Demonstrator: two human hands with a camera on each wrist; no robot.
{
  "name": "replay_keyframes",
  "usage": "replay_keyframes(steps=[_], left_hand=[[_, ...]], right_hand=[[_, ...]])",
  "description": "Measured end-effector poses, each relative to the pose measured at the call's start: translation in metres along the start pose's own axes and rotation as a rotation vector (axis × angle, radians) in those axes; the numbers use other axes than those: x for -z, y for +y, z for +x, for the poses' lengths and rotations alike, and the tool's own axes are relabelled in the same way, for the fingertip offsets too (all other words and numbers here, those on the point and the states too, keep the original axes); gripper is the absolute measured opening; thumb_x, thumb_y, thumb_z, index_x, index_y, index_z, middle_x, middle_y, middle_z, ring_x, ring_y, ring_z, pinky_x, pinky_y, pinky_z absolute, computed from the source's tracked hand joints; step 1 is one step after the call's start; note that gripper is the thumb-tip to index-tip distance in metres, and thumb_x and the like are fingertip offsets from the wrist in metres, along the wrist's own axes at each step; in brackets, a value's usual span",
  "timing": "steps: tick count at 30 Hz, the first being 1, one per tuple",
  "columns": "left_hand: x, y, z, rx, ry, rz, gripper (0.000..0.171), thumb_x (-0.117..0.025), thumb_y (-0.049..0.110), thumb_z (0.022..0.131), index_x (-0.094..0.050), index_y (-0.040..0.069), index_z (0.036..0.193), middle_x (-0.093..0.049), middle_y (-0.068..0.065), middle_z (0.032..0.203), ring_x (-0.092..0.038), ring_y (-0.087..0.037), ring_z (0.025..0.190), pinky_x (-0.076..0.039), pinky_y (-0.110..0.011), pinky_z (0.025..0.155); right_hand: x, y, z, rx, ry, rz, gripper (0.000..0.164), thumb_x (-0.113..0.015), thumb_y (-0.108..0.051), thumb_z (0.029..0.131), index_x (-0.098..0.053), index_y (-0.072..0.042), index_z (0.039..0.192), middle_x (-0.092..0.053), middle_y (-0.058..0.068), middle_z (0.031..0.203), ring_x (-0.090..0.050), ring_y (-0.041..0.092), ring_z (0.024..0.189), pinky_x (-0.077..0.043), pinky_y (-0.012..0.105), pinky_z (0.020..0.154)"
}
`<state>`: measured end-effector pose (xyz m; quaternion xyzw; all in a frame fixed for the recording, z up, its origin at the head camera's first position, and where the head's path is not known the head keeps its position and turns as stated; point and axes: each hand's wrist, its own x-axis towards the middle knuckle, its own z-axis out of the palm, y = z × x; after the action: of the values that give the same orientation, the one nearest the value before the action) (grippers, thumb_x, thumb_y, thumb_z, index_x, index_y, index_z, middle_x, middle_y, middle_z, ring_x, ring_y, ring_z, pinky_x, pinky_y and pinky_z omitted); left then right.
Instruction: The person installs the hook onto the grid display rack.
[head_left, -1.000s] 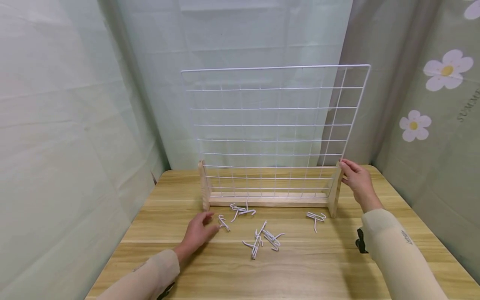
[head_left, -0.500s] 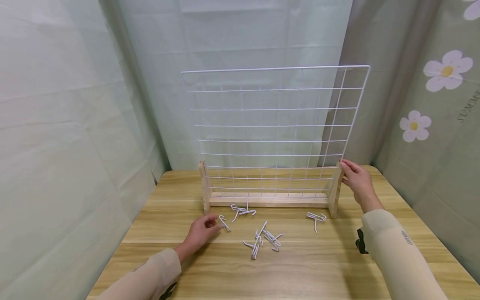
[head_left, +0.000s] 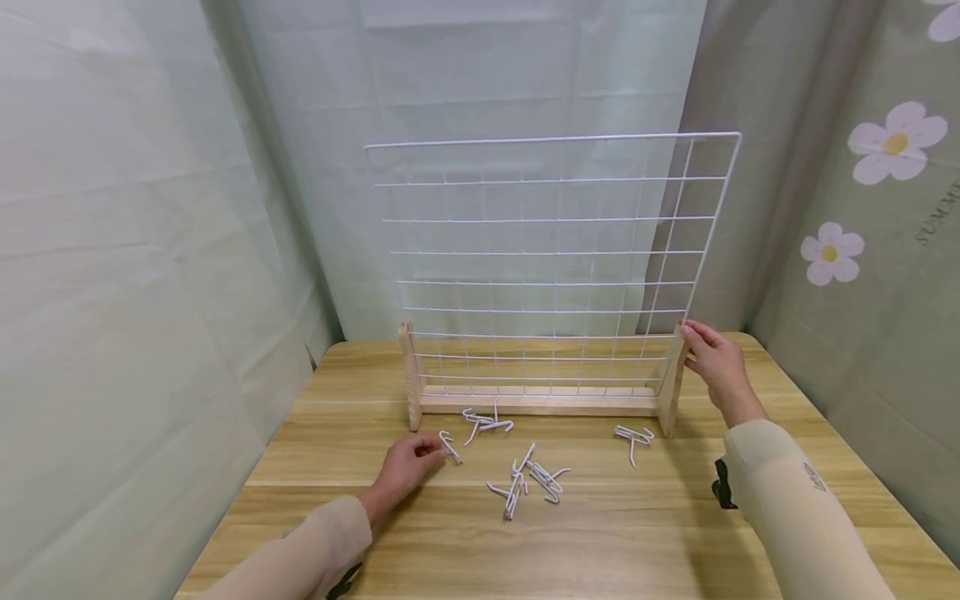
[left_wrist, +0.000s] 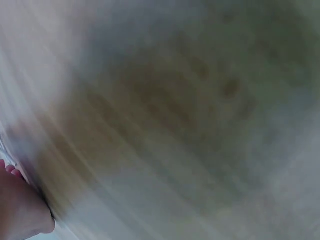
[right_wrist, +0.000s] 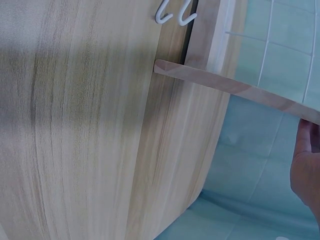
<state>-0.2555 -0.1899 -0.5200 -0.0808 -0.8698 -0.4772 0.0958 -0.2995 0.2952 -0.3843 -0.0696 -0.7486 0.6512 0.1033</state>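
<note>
A white wire grid panel (head_left: 555, 252) stands upright in a wooden stand (head_left: 538, 402). At the right upright of the stand, my right hand (head_left: 717, 362) pinches the top between thumb and fingers, beside the grid's edge. The right wrist view shows this hand (right_wrist: 306, 167) at the wooden upright (right_wrist: 235, 89). My left hand (head_left: 405, 468) is low over the table at the left, its loosely bent fingertips right at a small white wire hook (head_left: 452, 448). In the left wrist view only a part of that hand (left_wrist: 22, 207) appears at the lower left; the rest is blurred.
More white hooks lie on the wood-grain table (head_left: 600, 550): a tangled cluster (head_left: 517, 483) at centre, a group (head_left: 487, 422) against the stand's front, and another hook (head_left: 633, 442) near the right upright. Pale green curtains (head_left: 135, 292) surround the table.
My left hand has shifted slightly right and nearer me, its fingers drawing closer together beside the small hook. The right hand stays on the upright, and the hooks lie where they were.
</note>
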Motion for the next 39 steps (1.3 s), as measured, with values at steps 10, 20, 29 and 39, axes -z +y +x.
replay_keyframes(steps=[10, 20, 29, 39], left_hand=[[-0.0047, -0.0033, -0.0015, -0.07, 0.016, 0.012, 0.004, -0.078, 0.005, 0.081, -0.076, 0.003, 0.084, -0.065, -0.002, 0.083, -0.055, -0.01, 0.078, -0.047, -0.026, 0.07], [-0.0041, -0.0024, -0.0022, -0.073, -0.001, 0.064, 0.004, -0.077, 0.007, 0.083, -0.079, 0.004, 0.086, -0.06, 0.0, 0.082, -0.053, -0.014, 0.078, -0.044, -0.028, 0.069], [-0.0059, -0.002, -0.0027, -0.092, 0.01, 0.075, 0.004, -0.077, 0.007, 0.084, -0.079, 0.004, 0.085, -0.06, 0.0, 0.083, -0.054, -0.015, 0.077, -0.043, -0.028, 0.068], [-0.0045, -0.0016, -0.0013, -0.056, -0.003, 0.059, 0.005, -0.078, 0.009, 0.083, -0.078, 0.004, 0.081, -0.06, 0.0, 0.081, -0.054, -0.016, 0.077, -0.043, -0.028, 0.069]], right_hand=[[0.0002, 0.0017, 0.0008, -0.006, 0.006, 0.006, 0.065, -0.049, -0.044, 0.102, -0.038, -0.002, 0.151, -0.037, 0.018, 0.153, -0.036, 0.035, 0.139, -0.036, 0.048, 0.108], [-0.0006, 0.0012, 0.0015, -0.01, 0.004, 0.012, 0.065, -0.049, -0.044, 0.101, -0.038, -0.002, 0.151, -0.038, 0.017, 0.152, -0.037, 0.034, 0.139, -0.036, 0.048, 0.108], [0.0006, 0.0023, 0.0009, -0.008, 0.01, 0.002, 0.066, -0.048, -0.044, 0.102, -0.037, -0.002, 0.151, -0.035, 0.02, 0.154, -0.036, 0.035, 0.139, -0.036, 0.048, 0.108], [-0.0005, 0.0027, 0.001, -0.006, 0.01, 0.005, 0.066, -0.049, -0.045, 0.101, -0.038, -0.003, 0.151, -0.036, 0.019, 0.153, -0.037, 0.035, 0.139, -0.037, 0.048, 0.108]])
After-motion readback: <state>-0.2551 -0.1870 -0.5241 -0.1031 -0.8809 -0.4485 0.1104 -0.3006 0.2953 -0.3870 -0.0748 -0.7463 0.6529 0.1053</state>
